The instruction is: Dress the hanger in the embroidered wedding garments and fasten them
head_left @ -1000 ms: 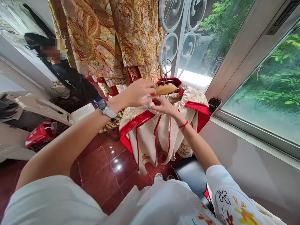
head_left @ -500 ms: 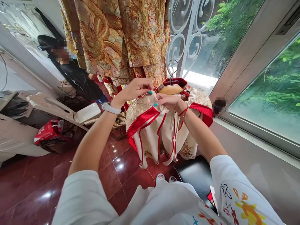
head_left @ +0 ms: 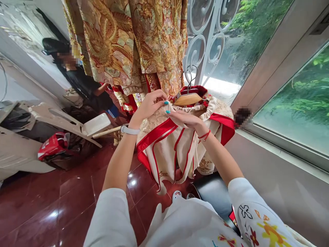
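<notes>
A cream skirt (head_left: 164,151) with red bands and gold embroidery hangs in front of me, its gathered waistband facing up. My left hand (head_left: 153,104) pinches the cream cloth at the waist's left side, thumb and fingers together. Close beside it, my right hand (head_left: 183,118) grips the same edge, its thumb almost meeting the left thumb. Some of the cloth between them is hidden by the fingers. Just behind the right hand is a wooden hanger (head_left: 187,99) with a dark metal hook, sitting at the skirt's open waist.
Gold embroidered garments (head_left: 110,41) hang behind the skirt. A person in black (head_left: 82,82) is at the left, near a white tray (head_left: 96,124) and a red bag (head_left: 53,145). A black seat (head_left: 213,192) stands by my feet; a window (head_left: 300,103) lies to the right.
My left forearm has swung rightward, and my right hand has turned flatter over the cloth. Both hands stay at the waistband. The person at the left has an arm reaching toward the hanging garments.
</notes>
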`<action>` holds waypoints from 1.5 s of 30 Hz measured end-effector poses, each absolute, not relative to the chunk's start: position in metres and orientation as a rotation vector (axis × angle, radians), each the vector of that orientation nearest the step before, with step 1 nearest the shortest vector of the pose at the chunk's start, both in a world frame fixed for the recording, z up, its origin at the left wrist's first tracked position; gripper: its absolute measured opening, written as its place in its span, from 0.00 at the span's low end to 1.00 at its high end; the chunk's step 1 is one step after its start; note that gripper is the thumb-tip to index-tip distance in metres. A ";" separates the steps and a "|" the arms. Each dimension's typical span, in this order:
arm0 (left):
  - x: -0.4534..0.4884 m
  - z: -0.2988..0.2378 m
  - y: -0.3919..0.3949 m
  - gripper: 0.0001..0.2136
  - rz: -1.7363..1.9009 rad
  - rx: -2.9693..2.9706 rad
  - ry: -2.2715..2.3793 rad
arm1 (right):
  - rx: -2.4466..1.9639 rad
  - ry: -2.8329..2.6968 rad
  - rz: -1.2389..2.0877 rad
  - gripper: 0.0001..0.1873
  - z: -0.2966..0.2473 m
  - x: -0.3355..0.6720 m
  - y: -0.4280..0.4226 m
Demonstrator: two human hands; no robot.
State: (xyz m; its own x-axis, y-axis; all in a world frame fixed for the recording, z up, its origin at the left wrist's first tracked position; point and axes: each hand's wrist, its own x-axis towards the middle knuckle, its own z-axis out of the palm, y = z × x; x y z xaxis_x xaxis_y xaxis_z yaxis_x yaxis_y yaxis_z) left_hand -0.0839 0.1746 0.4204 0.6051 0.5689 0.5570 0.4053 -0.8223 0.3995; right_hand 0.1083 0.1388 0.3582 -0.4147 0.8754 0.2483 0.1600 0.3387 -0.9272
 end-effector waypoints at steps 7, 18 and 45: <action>-0.080 0.414 0.155 0.07 1.077 2.695 1.060 | -0.963 -1.694 0.586 0.18 0.356 0.124 0.070; 0.055 0.209 0.029 0.36 1.023 1.699 1.283 | -1.481 -1.013 0.666 0.16 0.232 0.209 0.011; 0.009 0.126 -0.094 0.13 0.959 1.722 1.302 | -0.993 -1.364 1.136 0.22 0.260 0.127 0.025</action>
State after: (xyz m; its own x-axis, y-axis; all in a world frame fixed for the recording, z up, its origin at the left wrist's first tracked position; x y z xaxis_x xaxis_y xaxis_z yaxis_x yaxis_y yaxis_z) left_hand 0.0089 -0.0943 0.1264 0.1985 0.9728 0.1191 0.4024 -0.1917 0.8952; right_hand 0.1271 0.0254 0.2599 -0.1022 0.9734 0.2051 -0.0257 0.2035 -0.9787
